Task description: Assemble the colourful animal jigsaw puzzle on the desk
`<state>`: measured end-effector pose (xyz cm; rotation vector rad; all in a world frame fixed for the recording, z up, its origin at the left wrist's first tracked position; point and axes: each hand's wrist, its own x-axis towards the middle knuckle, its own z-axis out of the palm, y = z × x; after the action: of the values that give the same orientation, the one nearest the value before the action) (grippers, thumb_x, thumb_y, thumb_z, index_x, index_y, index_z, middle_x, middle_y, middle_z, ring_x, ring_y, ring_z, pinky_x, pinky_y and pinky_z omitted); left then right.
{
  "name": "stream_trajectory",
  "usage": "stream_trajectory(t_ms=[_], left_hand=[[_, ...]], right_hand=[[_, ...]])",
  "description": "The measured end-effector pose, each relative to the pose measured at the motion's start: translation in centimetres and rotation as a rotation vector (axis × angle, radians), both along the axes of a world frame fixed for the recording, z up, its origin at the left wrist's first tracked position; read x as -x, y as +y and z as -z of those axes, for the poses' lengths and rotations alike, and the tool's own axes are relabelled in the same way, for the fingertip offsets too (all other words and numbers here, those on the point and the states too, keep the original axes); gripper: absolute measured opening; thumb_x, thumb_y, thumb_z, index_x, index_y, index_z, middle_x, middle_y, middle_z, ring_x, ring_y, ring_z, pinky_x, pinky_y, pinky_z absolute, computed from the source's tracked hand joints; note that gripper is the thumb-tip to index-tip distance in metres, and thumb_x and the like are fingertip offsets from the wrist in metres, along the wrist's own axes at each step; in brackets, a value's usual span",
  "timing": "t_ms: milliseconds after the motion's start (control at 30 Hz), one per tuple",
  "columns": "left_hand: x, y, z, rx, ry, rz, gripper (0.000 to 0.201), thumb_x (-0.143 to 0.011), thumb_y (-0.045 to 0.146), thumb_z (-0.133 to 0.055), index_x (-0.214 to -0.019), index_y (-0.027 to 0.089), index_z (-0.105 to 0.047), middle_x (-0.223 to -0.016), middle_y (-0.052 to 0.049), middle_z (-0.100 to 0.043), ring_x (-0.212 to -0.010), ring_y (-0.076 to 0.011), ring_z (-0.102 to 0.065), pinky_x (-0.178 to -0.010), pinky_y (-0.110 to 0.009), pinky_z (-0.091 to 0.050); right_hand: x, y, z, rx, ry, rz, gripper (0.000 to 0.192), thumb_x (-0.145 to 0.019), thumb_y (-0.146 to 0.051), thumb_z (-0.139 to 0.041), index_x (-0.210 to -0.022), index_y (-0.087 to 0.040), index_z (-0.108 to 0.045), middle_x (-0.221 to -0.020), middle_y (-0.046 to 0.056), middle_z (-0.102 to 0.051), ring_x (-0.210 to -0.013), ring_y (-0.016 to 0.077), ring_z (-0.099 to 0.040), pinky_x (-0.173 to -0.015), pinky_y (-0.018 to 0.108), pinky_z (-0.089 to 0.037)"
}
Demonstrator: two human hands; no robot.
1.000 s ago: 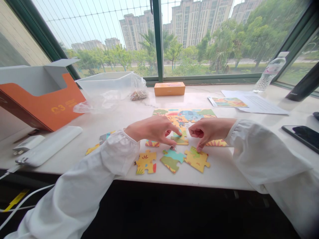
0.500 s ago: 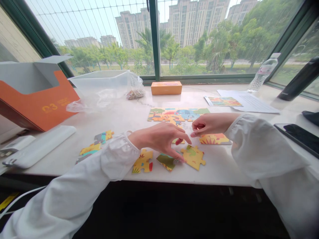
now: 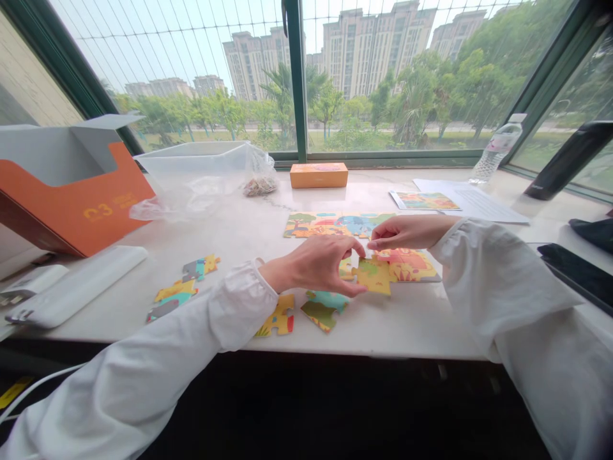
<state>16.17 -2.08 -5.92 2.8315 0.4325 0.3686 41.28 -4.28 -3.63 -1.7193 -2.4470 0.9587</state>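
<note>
My left hand (image 3: 320, 265) grips a yellow puzzle piece (image 3: 374, 276) between thumb and forefinger, at its left side. My right hand (image 3: 407, 231) is closed, with thumb and forefinger pinched just above the piece's top edge; what they hold, if anything, is hidden. To the right of the piece lies a joined orange-red puzzle section (image 3: 414, 265). Behind my hands is an assembled puzzle strip (image 3: 316, 225) with a tree and a blue animal, partly covered. Nearer the edge lie a green-and-blue piece (image 3: 323, 310) and a yellow piece (image 3: 280, 317) beside my left sleeve.
At left, several joined pieces (image 3: 175, 294) lie near a white power strip (image 3: 81, 287) and an orange box (image 3: 81, 198). A clear plastic bin (image 3: 191, 163), a small orange box (image 3: 318, 176), a picture card (image 3: 426, 200), a bottle (image 3: 498, 150) and a phone (image 3: 579, 271) stand or lie around.
My left hand has taken hold of the yellow piece and moved it up and away from the table's front edge, beside the orange-red section. My right hand stays close by, pinched.
</note>
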Motion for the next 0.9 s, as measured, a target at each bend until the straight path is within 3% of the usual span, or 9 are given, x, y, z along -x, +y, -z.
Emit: stream_trajectory(t_ms=[233, 400, 633, 900], left_hand=[[-0.7, 0.6, 0.4, -0.013, 0.006, -0.172, 0.053, -0.073, 0.057, -0.074, -0.109, 0.019, -0.066, -0.092, -0.005, -0.068, -0.085, -0.0235, -0.063, -0.075, -0.032, -0.046], [-0.4, 0.9, 0.6, 0.02, 0.057, -0.156, 0.049, -0.076, 0.057, -0.072, -0.107, 0.02, -0.067, -0.098, -0.006, -0.07, -0.089, -0.0244, -0.065, -0.076, -0.031, -0.046], [-0.4, 1.0, 0.6, 0.033, 0.071, -0.144, 0.05, -0.078, 0.06, -0.071, -0.108, 0.02, -0.067, -0.101, -0.007, -0.07, -0.089, -0.0235, -0.065, -0.073, -0.03, -0.045], [-0.5, 1.5, 1.1, 0.122, -0.035, -0.144, 0.048, -0.081, 0.061, -0.068, -0.106, 0.02, -0.068, -0.091, -0.004, -0.066, -0.083, -0.02, -0.062, -0.07, -0.029, -0.043]], right_hand=[[0.4, 0.4, 0.7, 0.022, -0.019, 0.032, 0.057, -0.074, -0.076, -0.062, -0.086, -0.02, -0.059, -0.069, -0.002, -0.052, -0.063, 0.0128, -0.041, -0.058, 0.029, -0.028], [0.5, 1.0, 1.7, 0.041, -0.051, 0.03, 0.053, -0.07, -0.072, -0.066, -0.08, -0.021, -0.056, -0.068, -0.003, -0.052, -0.062, 0.0127, -0.043, -0.057, 0.028, -0.028], [0.5, 1.0, 1.6, 0.066, -0.064, 0.059, 0.054, -0.066, -0.07, -0.071, -0.08, -0.021, -0.055, -0.069, -0.003, -0.055, -0.063, 0.0128, -0.045, -0.058, 0.028, -0.029], [0.4, 1.0, 1.8, 0.053, -0.045, 0.06, 0.055, -0.065, -0.072, -0.071, -0.076, -0.021, -0.053, -0.069, -0.003, -0.057, -0.063, 0.0131, -0.046, -0.058, 0.028, -0.03]])
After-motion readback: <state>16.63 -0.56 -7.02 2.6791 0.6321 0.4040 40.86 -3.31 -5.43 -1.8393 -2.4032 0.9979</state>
